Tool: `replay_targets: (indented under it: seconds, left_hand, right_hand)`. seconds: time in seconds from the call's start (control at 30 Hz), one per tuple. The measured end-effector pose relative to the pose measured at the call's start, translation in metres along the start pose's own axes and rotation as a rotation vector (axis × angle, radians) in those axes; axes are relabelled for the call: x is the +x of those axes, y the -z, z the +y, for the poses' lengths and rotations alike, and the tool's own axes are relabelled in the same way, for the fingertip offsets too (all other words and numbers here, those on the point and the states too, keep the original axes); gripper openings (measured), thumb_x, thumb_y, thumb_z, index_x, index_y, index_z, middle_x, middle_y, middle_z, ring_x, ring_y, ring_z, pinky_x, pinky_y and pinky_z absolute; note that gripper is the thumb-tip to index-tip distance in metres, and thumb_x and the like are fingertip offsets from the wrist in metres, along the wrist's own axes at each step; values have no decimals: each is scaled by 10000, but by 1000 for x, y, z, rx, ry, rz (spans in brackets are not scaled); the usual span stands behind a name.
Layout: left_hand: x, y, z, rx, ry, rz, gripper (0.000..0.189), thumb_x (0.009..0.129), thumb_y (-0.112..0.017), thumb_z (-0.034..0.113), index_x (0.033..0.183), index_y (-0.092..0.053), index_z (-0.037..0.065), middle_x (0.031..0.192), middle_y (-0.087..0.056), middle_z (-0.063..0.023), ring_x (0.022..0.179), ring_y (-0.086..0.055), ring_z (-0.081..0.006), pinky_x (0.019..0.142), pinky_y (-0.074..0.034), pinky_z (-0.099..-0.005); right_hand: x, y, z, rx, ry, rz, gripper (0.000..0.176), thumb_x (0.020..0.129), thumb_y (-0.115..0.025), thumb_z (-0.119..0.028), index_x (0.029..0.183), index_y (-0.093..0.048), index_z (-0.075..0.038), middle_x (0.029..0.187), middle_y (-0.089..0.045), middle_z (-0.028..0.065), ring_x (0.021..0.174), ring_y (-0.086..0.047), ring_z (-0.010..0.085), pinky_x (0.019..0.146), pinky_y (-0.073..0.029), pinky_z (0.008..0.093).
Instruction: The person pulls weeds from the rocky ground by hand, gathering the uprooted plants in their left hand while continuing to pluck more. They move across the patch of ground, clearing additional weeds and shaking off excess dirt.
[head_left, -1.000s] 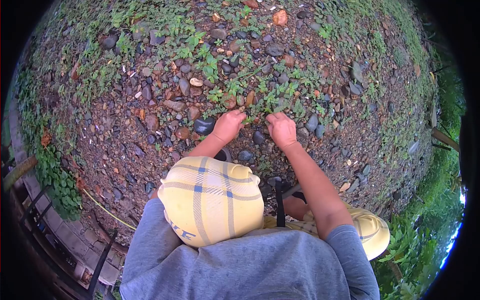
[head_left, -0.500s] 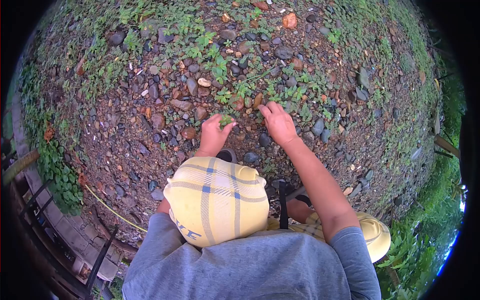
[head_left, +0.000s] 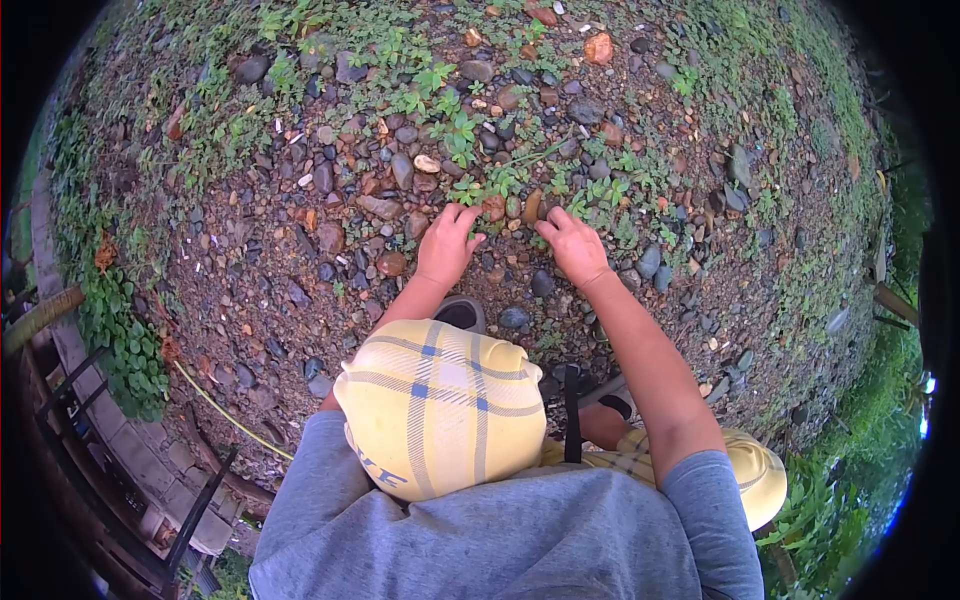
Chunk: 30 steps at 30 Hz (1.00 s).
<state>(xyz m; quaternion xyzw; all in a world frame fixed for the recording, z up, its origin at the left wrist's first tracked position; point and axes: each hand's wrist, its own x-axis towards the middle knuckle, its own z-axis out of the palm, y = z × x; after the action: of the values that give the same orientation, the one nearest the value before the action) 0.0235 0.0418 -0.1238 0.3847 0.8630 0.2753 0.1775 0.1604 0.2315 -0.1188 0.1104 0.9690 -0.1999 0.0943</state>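
My left hand [head_left: 449, 243] is low over the pebbly ground, its fingers apart with nothing visible between them, beside a small leafy weed [head_left: 497, 180]. To its right, my right hand [head_left: 574, 246] reaches down with fingertips bent together near an upright brownish stone [head_left: 532, 207]. Whatever those fingertips may hold is too small to make out. Green weeds [head_left: 458, 137] grow among the stones just beyond both hands.
My knees in yellow plaid cloth [head_left: 440, 410] are close below the hands, with a dark shoe [head_left: 460, 314] beside them. A yellow hose [head_left: 225, 413] lies at the lower left near a paved edge [head_left: 130, 455]. An orange stone [head_left: 598, 48] sits farther ahead.
My left hand has moved forward, and the green sprig it pinched no longer shows in it. My right hand has shifted slightly, its fingertips still low at the ground. The view has shifted a little.
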Motion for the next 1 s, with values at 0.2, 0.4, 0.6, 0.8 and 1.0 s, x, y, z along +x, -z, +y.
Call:
replay_targets:
  seconds: [0.2, 0.4, 0.6, 0.8, 1.0]
  left_hand:
    - [9, -9, -5, 57, -63, 63, 309, 705, -692, 68, 998, -592, 72, 887, -593, -132, 831, -595, -324, 730, -500, -402]
    - [13, -12, -13, 113, -160, 111, 224, 692, -682, 50, 902, -609, 73, 793, -599, -122, 783, -599, -308, 704, -500, -395]
    - [12, -11, -16, 38, -161, 103, 155, 711, -647, 32, 860, -610, 53, 804, -603, -133, 803, -597, -311, 724, -498, -398]
    - [9, -12, -15, -81, -89, 119, 168, 711, -643, 2, 873, -600, 9, 833, -616, -159, 812, -600, -344, 727, -494, -405]
    - [-5, -7, -9, -153, -13, 124, 170, 719, -646, 7, 878, -588, -4, 848, -613, -171, 805, -599, -358, 718, -493, -404]
  right_hand:
    - [3, -3, 1, -87, 27, 19, 83, 762, -543, -110, 825, -595, -124, 878, -514, 69, 794, -609, 232, 685, -504, 389]
    - [7, 0, 1, -244, 111, 41, 50, 758, -547, -127, 787, -588, -129, 824, -527, 56, 694, -624, 213, 642, -482, 353]
    - [12, -1, 0, -232, 103, 18, 55, 763, -533, -101, 789, -582, -93, 808, -559, 74, 707, -629, 221, 652, -494, 362]
    - [12, 3, 2, -87, -7, -16, 77, 747, -541, -56, 811, -582, -60, 829, -581, 103, 745, -630, 275, 686, -514, 397]
    - [2, 8, 6, 125, -57, 122, 133, 706, -619, -34, 834, -609, -68, 863, -608, 115, 753, -626, 302, 692, -519, 391]
